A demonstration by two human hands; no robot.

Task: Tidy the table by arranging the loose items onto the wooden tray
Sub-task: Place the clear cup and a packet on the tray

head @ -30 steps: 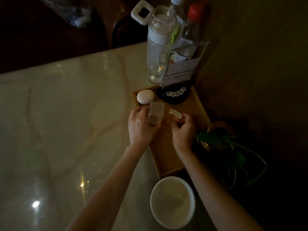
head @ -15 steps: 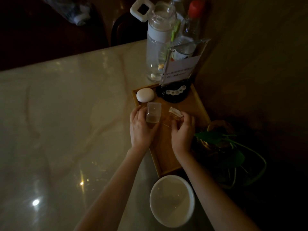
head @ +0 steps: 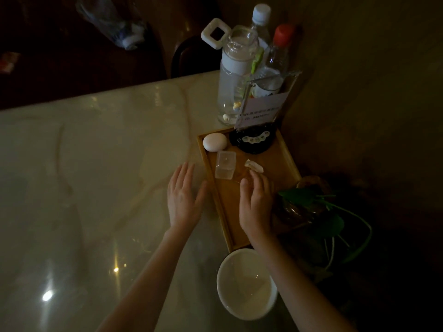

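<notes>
Looking steeply down and forward from head height, close over the marble table (head: pixel 100 164). Taking in the wooden tray (head: pixel 285 164) right of centre, bottles (head: pixel 239 75) at upper centre, both forearms entering from the bottom edge.

Both forearms are bare, with no sleeves, rings or watch showing.

The scene is dim and underexposed. The glossy counter (head: pixel 96 164) carries small bright glints at lower left; the right side and far corners sink into near-black shadow. Edges bow with wide-angle distortion, and detail is soft and grainy throughout.
</notes>
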